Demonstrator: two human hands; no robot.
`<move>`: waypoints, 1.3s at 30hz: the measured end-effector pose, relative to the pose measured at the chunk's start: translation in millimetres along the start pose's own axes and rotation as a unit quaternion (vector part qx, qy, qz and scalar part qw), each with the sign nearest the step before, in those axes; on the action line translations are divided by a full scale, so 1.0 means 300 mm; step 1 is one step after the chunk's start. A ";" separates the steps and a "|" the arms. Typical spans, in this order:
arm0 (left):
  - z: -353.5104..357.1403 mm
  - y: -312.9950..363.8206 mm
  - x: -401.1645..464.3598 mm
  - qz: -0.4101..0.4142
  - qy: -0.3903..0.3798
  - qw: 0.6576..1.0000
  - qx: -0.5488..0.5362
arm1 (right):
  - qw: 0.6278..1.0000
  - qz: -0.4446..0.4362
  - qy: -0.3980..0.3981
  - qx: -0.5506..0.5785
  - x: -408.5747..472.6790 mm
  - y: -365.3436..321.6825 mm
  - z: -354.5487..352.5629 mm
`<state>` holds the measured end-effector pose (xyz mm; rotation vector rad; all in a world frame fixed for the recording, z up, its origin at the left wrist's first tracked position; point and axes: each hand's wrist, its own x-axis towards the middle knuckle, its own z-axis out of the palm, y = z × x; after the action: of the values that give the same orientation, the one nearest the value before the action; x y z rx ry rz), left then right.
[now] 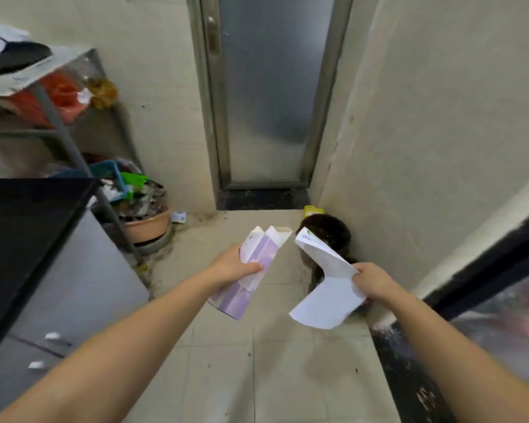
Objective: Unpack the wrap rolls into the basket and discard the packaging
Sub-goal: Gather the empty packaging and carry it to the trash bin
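Both arms reach forward over the tiled floor (275, 361). The left hand (237, 265) has its grip clamped around a purple and white box (251, 270), held tilted with its open flaps pointing away. The right hand (374, 283) pinches a bent white box (327, 288) at its edge. Just beyond both boxes a dark bin (326, 232) stands in the corner by the wall, partly hidden behind the white one. A frosted door (272, 87) faces ahead; a metal shelf (61, 123) and a clay pot (148, 224) stand to the left.
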<state>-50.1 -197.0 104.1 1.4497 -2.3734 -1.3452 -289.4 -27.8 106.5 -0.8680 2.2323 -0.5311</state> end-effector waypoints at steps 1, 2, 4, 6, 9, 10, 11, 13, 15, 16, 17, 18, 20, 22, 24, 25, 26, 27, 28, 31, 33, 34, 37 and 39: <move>0.046 0.045 0.049 0.004 -0.013 1.000 0.006 | 1.000 0.014 0.003 0.004 0.029 0.052 -0.044; 0.088 0.083 0.098 0.005 -0.027 1.000 0.009 | 1.000 0.028 0.007 0.007 0.060 0.098 -0.082; 0.157 0.145 0.197 -0.001 -0.053 0.999 0.012 | 0.998 0.054 0.014 0.011 0.125 0.173 -0.142; 0.211 0.193 0.305 -0.004 -0.077 0.997 0.011 | 0.997 0.073 0.019 0.014 0.201 0.229 -0.191; 0.285 0.258 0.475 -0.008 -0.107 0.994 0.000 | 0.994 0.101 0.032 0.021 0.323 0.289 -0.257; 0.307 0.281 0.532 -0.012 -0.111 0.994 -0.008 | 0.993 0.110 0.035 0.025 0.363 0.303 -0.279; 0.328 0.303 0.586 -0.018 -0.116 0.993 -0.015 | 0.992 0.119 0.036 0.029 0.403 0.312 -0.300; 0.376 0.344 0.689 -0.023 -0.132 0.991 -0.025 | 0.989 0.136 0.035 0.040 0.484 0.333 -0.339; 0.432 0.382 0.784 -0.029 -0.148 0.988 -0.024 | 0.986 0.154 0.042 0.039 0.554 0.367 -0.369; 0.463 0.400 0.825 -0.036 -0.152 0.988 -0.018 | 0.985 0.162 0.044 0.037 0.586 0.386 -0.380; 0.496 0.415 0.863 -0.042 -0.158 0.986 -0.011 | 0.985 0.165 0.045 0.037 0.619 0.406 -0.387; 0.530 0.427 0.898 -0.052 -0.167 0.985 -0.006 | 0.984 0.166 0.040 0.045 0.651 0.431 -0.393; 0.601 0.445 0.963 -0.074 -0.183 0.980 -0.013 | 0.983 0.170 0.026 0.071 0.721 0.479 -0.407; 0.682 0.450 1.036 -0.101 -0.178 0.979 -0.012 | 0.983 0.166 0.008 0.071 0.814 0.527 -0.418; 0.768 0.441 1.116 -0.142 -0.152 0.978 0.014 | 0.986 0.162 -0.012 0.046 0.927 0.575 -0.413; 0.820 0.430 1.160 -0.158 -0.138 0.978 0.019 | 0.987 0.154 -0.016 0.046 0.991 0.602 -0.402; 0.875 0.417 1.206 -0.168 -0.128 0.977 0.017 | 0.987 0.147 -0.019 0.055 1.058 0.631 -0.383; 0.937 0.395 1.254 -0.178 -0.119 0.977 0.010 | 0.988 0.143 -0.019 0.059 1.125 0.667 -0.351; 1.005 0.363 1.299 -0.186 -0.112 0.976 0.001 | 0.989 0.136 -0.020 0.057 1.193 0.711 -0.305; 1.225 0.231 1.440 -0.184 -0.093 0.979 -0.002 | 0.989 0.135 -0.029 0.058 1.400 0.849 -0.124; 1.378 0.121 1.534 -0.164 -0.088 0.982 0.038 | 0.987 0.144 -0.049 0.056 1.517 0.946 0.019; 1.455 0.064 1.580 -0.146 -0.085 0.984 0.061 | 0.988 0.142 -0.047 0.030 1.572 1.001 0.095; 1.664 -0.089 1.676 -0.101 -0.085 0.984 0.122 | 0.986 0.147 -0.074 -0.002 1.692 1.165 0.324; 1.776 -0.170 1.711 -0.123 -0.102 0.977 0.143 | 0.984 0.115 -0.118 -0.074 1.730 1.254 0.440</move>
<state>-540.1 -244.5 -450.3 1.8132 -2.6851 -1.2993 -643.8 -150.4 -430.0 -0.6935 2.1349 -0.1465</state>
